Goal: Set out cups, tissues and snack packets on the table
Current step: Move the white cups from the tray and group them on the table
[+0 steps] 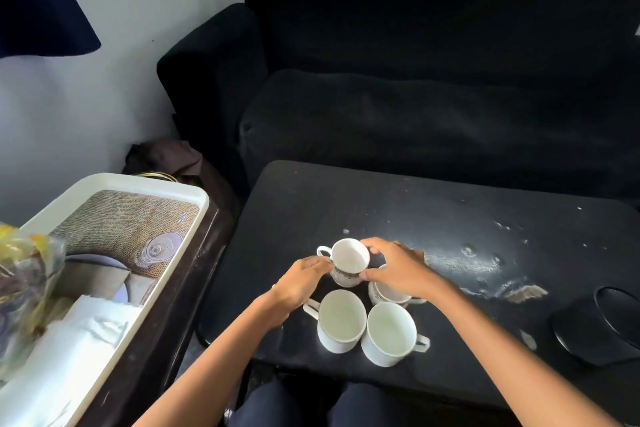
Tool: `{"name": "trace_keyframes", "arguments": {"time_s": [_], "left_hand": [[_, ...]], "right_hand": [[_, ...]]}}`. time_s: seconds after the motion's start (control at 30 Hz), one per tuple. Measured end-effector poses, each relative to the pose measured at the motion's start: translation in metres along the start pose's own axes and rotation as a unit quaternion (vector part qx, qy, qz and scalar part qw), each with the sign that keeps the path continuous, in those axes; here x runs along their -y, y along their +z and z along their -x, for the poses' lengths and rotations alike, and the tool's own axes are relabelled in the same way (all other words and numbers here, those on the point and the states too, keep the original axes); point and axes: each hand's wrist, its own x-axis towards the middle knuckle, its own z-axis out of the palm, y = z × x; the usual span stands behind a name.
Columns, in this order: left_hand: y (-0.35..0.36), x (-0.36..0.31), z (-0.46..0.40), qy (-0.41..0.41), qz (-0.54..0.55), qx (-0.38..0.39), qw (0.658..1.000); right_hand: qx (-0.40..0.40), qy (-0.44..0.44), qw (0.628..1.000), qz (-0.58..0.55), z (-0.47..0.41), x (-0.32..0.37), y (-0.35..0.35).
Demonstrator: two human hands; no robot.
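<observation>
Over on the left, the white tray (114, 184) sits on a dark side stand, and it isn't unloaded: folded white tissues (83, 333) lie in its near end and crinkly snack packets (24, 274) are bunched at its left edge. So two thirds of the job looks to be waiting there.

Moving in, the left hand (304, 282) has its fingertips pinched on the side of the far cup (348, 262), just under its handle. The right hand (398, 270) curls round the other side of the same cup, thumb at the base, fingers over the rim. Both hands are holding it, tipped a little toward us; whether it is touching the worktop (381, 204) I cannot tell.

It is the cups step, then. Two more white cups stand upright in front, the near left cup (341, 321) and the near right cup (391, 333), just beside each other, and a fourth cup (384, 291) peeks from under the right wrist. To my eye the next move calls for settling this one level in the cluster, then reaching left for the tissues.

The worktop is black and badly worn, paint flaking pale toward the right, with a black round lid (602, 329) at its right edge. Behind it, a black sofa (415, 80) against a pale wall.
</observation>
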Motion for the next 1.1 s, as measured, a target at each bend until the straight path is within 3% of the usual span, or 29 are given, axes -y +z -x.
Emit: {"name": "trace_keyframes", "arguments": {"time_s": [0.23, 0.53, 0.77, 0.9, 1.1], "left_hand": [[-0.004, -0.013, -0.037, 0.012, 0.029, -0.016, 0.999], [0.005, -0.039, -0.087, 0.070, 0.062, 0.000, 0.996], [0.009, -0.036, -0.120, 0.068, -0.009, -0.051, 0.996], [0.006, -0.040, -0.130, 0.095, -0.080, -0.084, 0.989], [0.008, -0.030, -0.141, 0.107, -0.095, -0.112, 0.983]], "right_hand": [[0.022, -0.024, 0.990, -0.136, -0.040, -0.007, -0.013], [-0.093, 0.044, 0.945, -0.309, -0.089, -0.018, -0.011], [-0.150, 0.050, 0.925, -0.347, -0.120, -0.024, -0.003], [-0.146, 0.049, 0.932, -0.327, -0.139, -0.027, -0.001], [-0.144, 0.052, 0.930, -0.333, -0.151, -0.033, 0.002]]}}
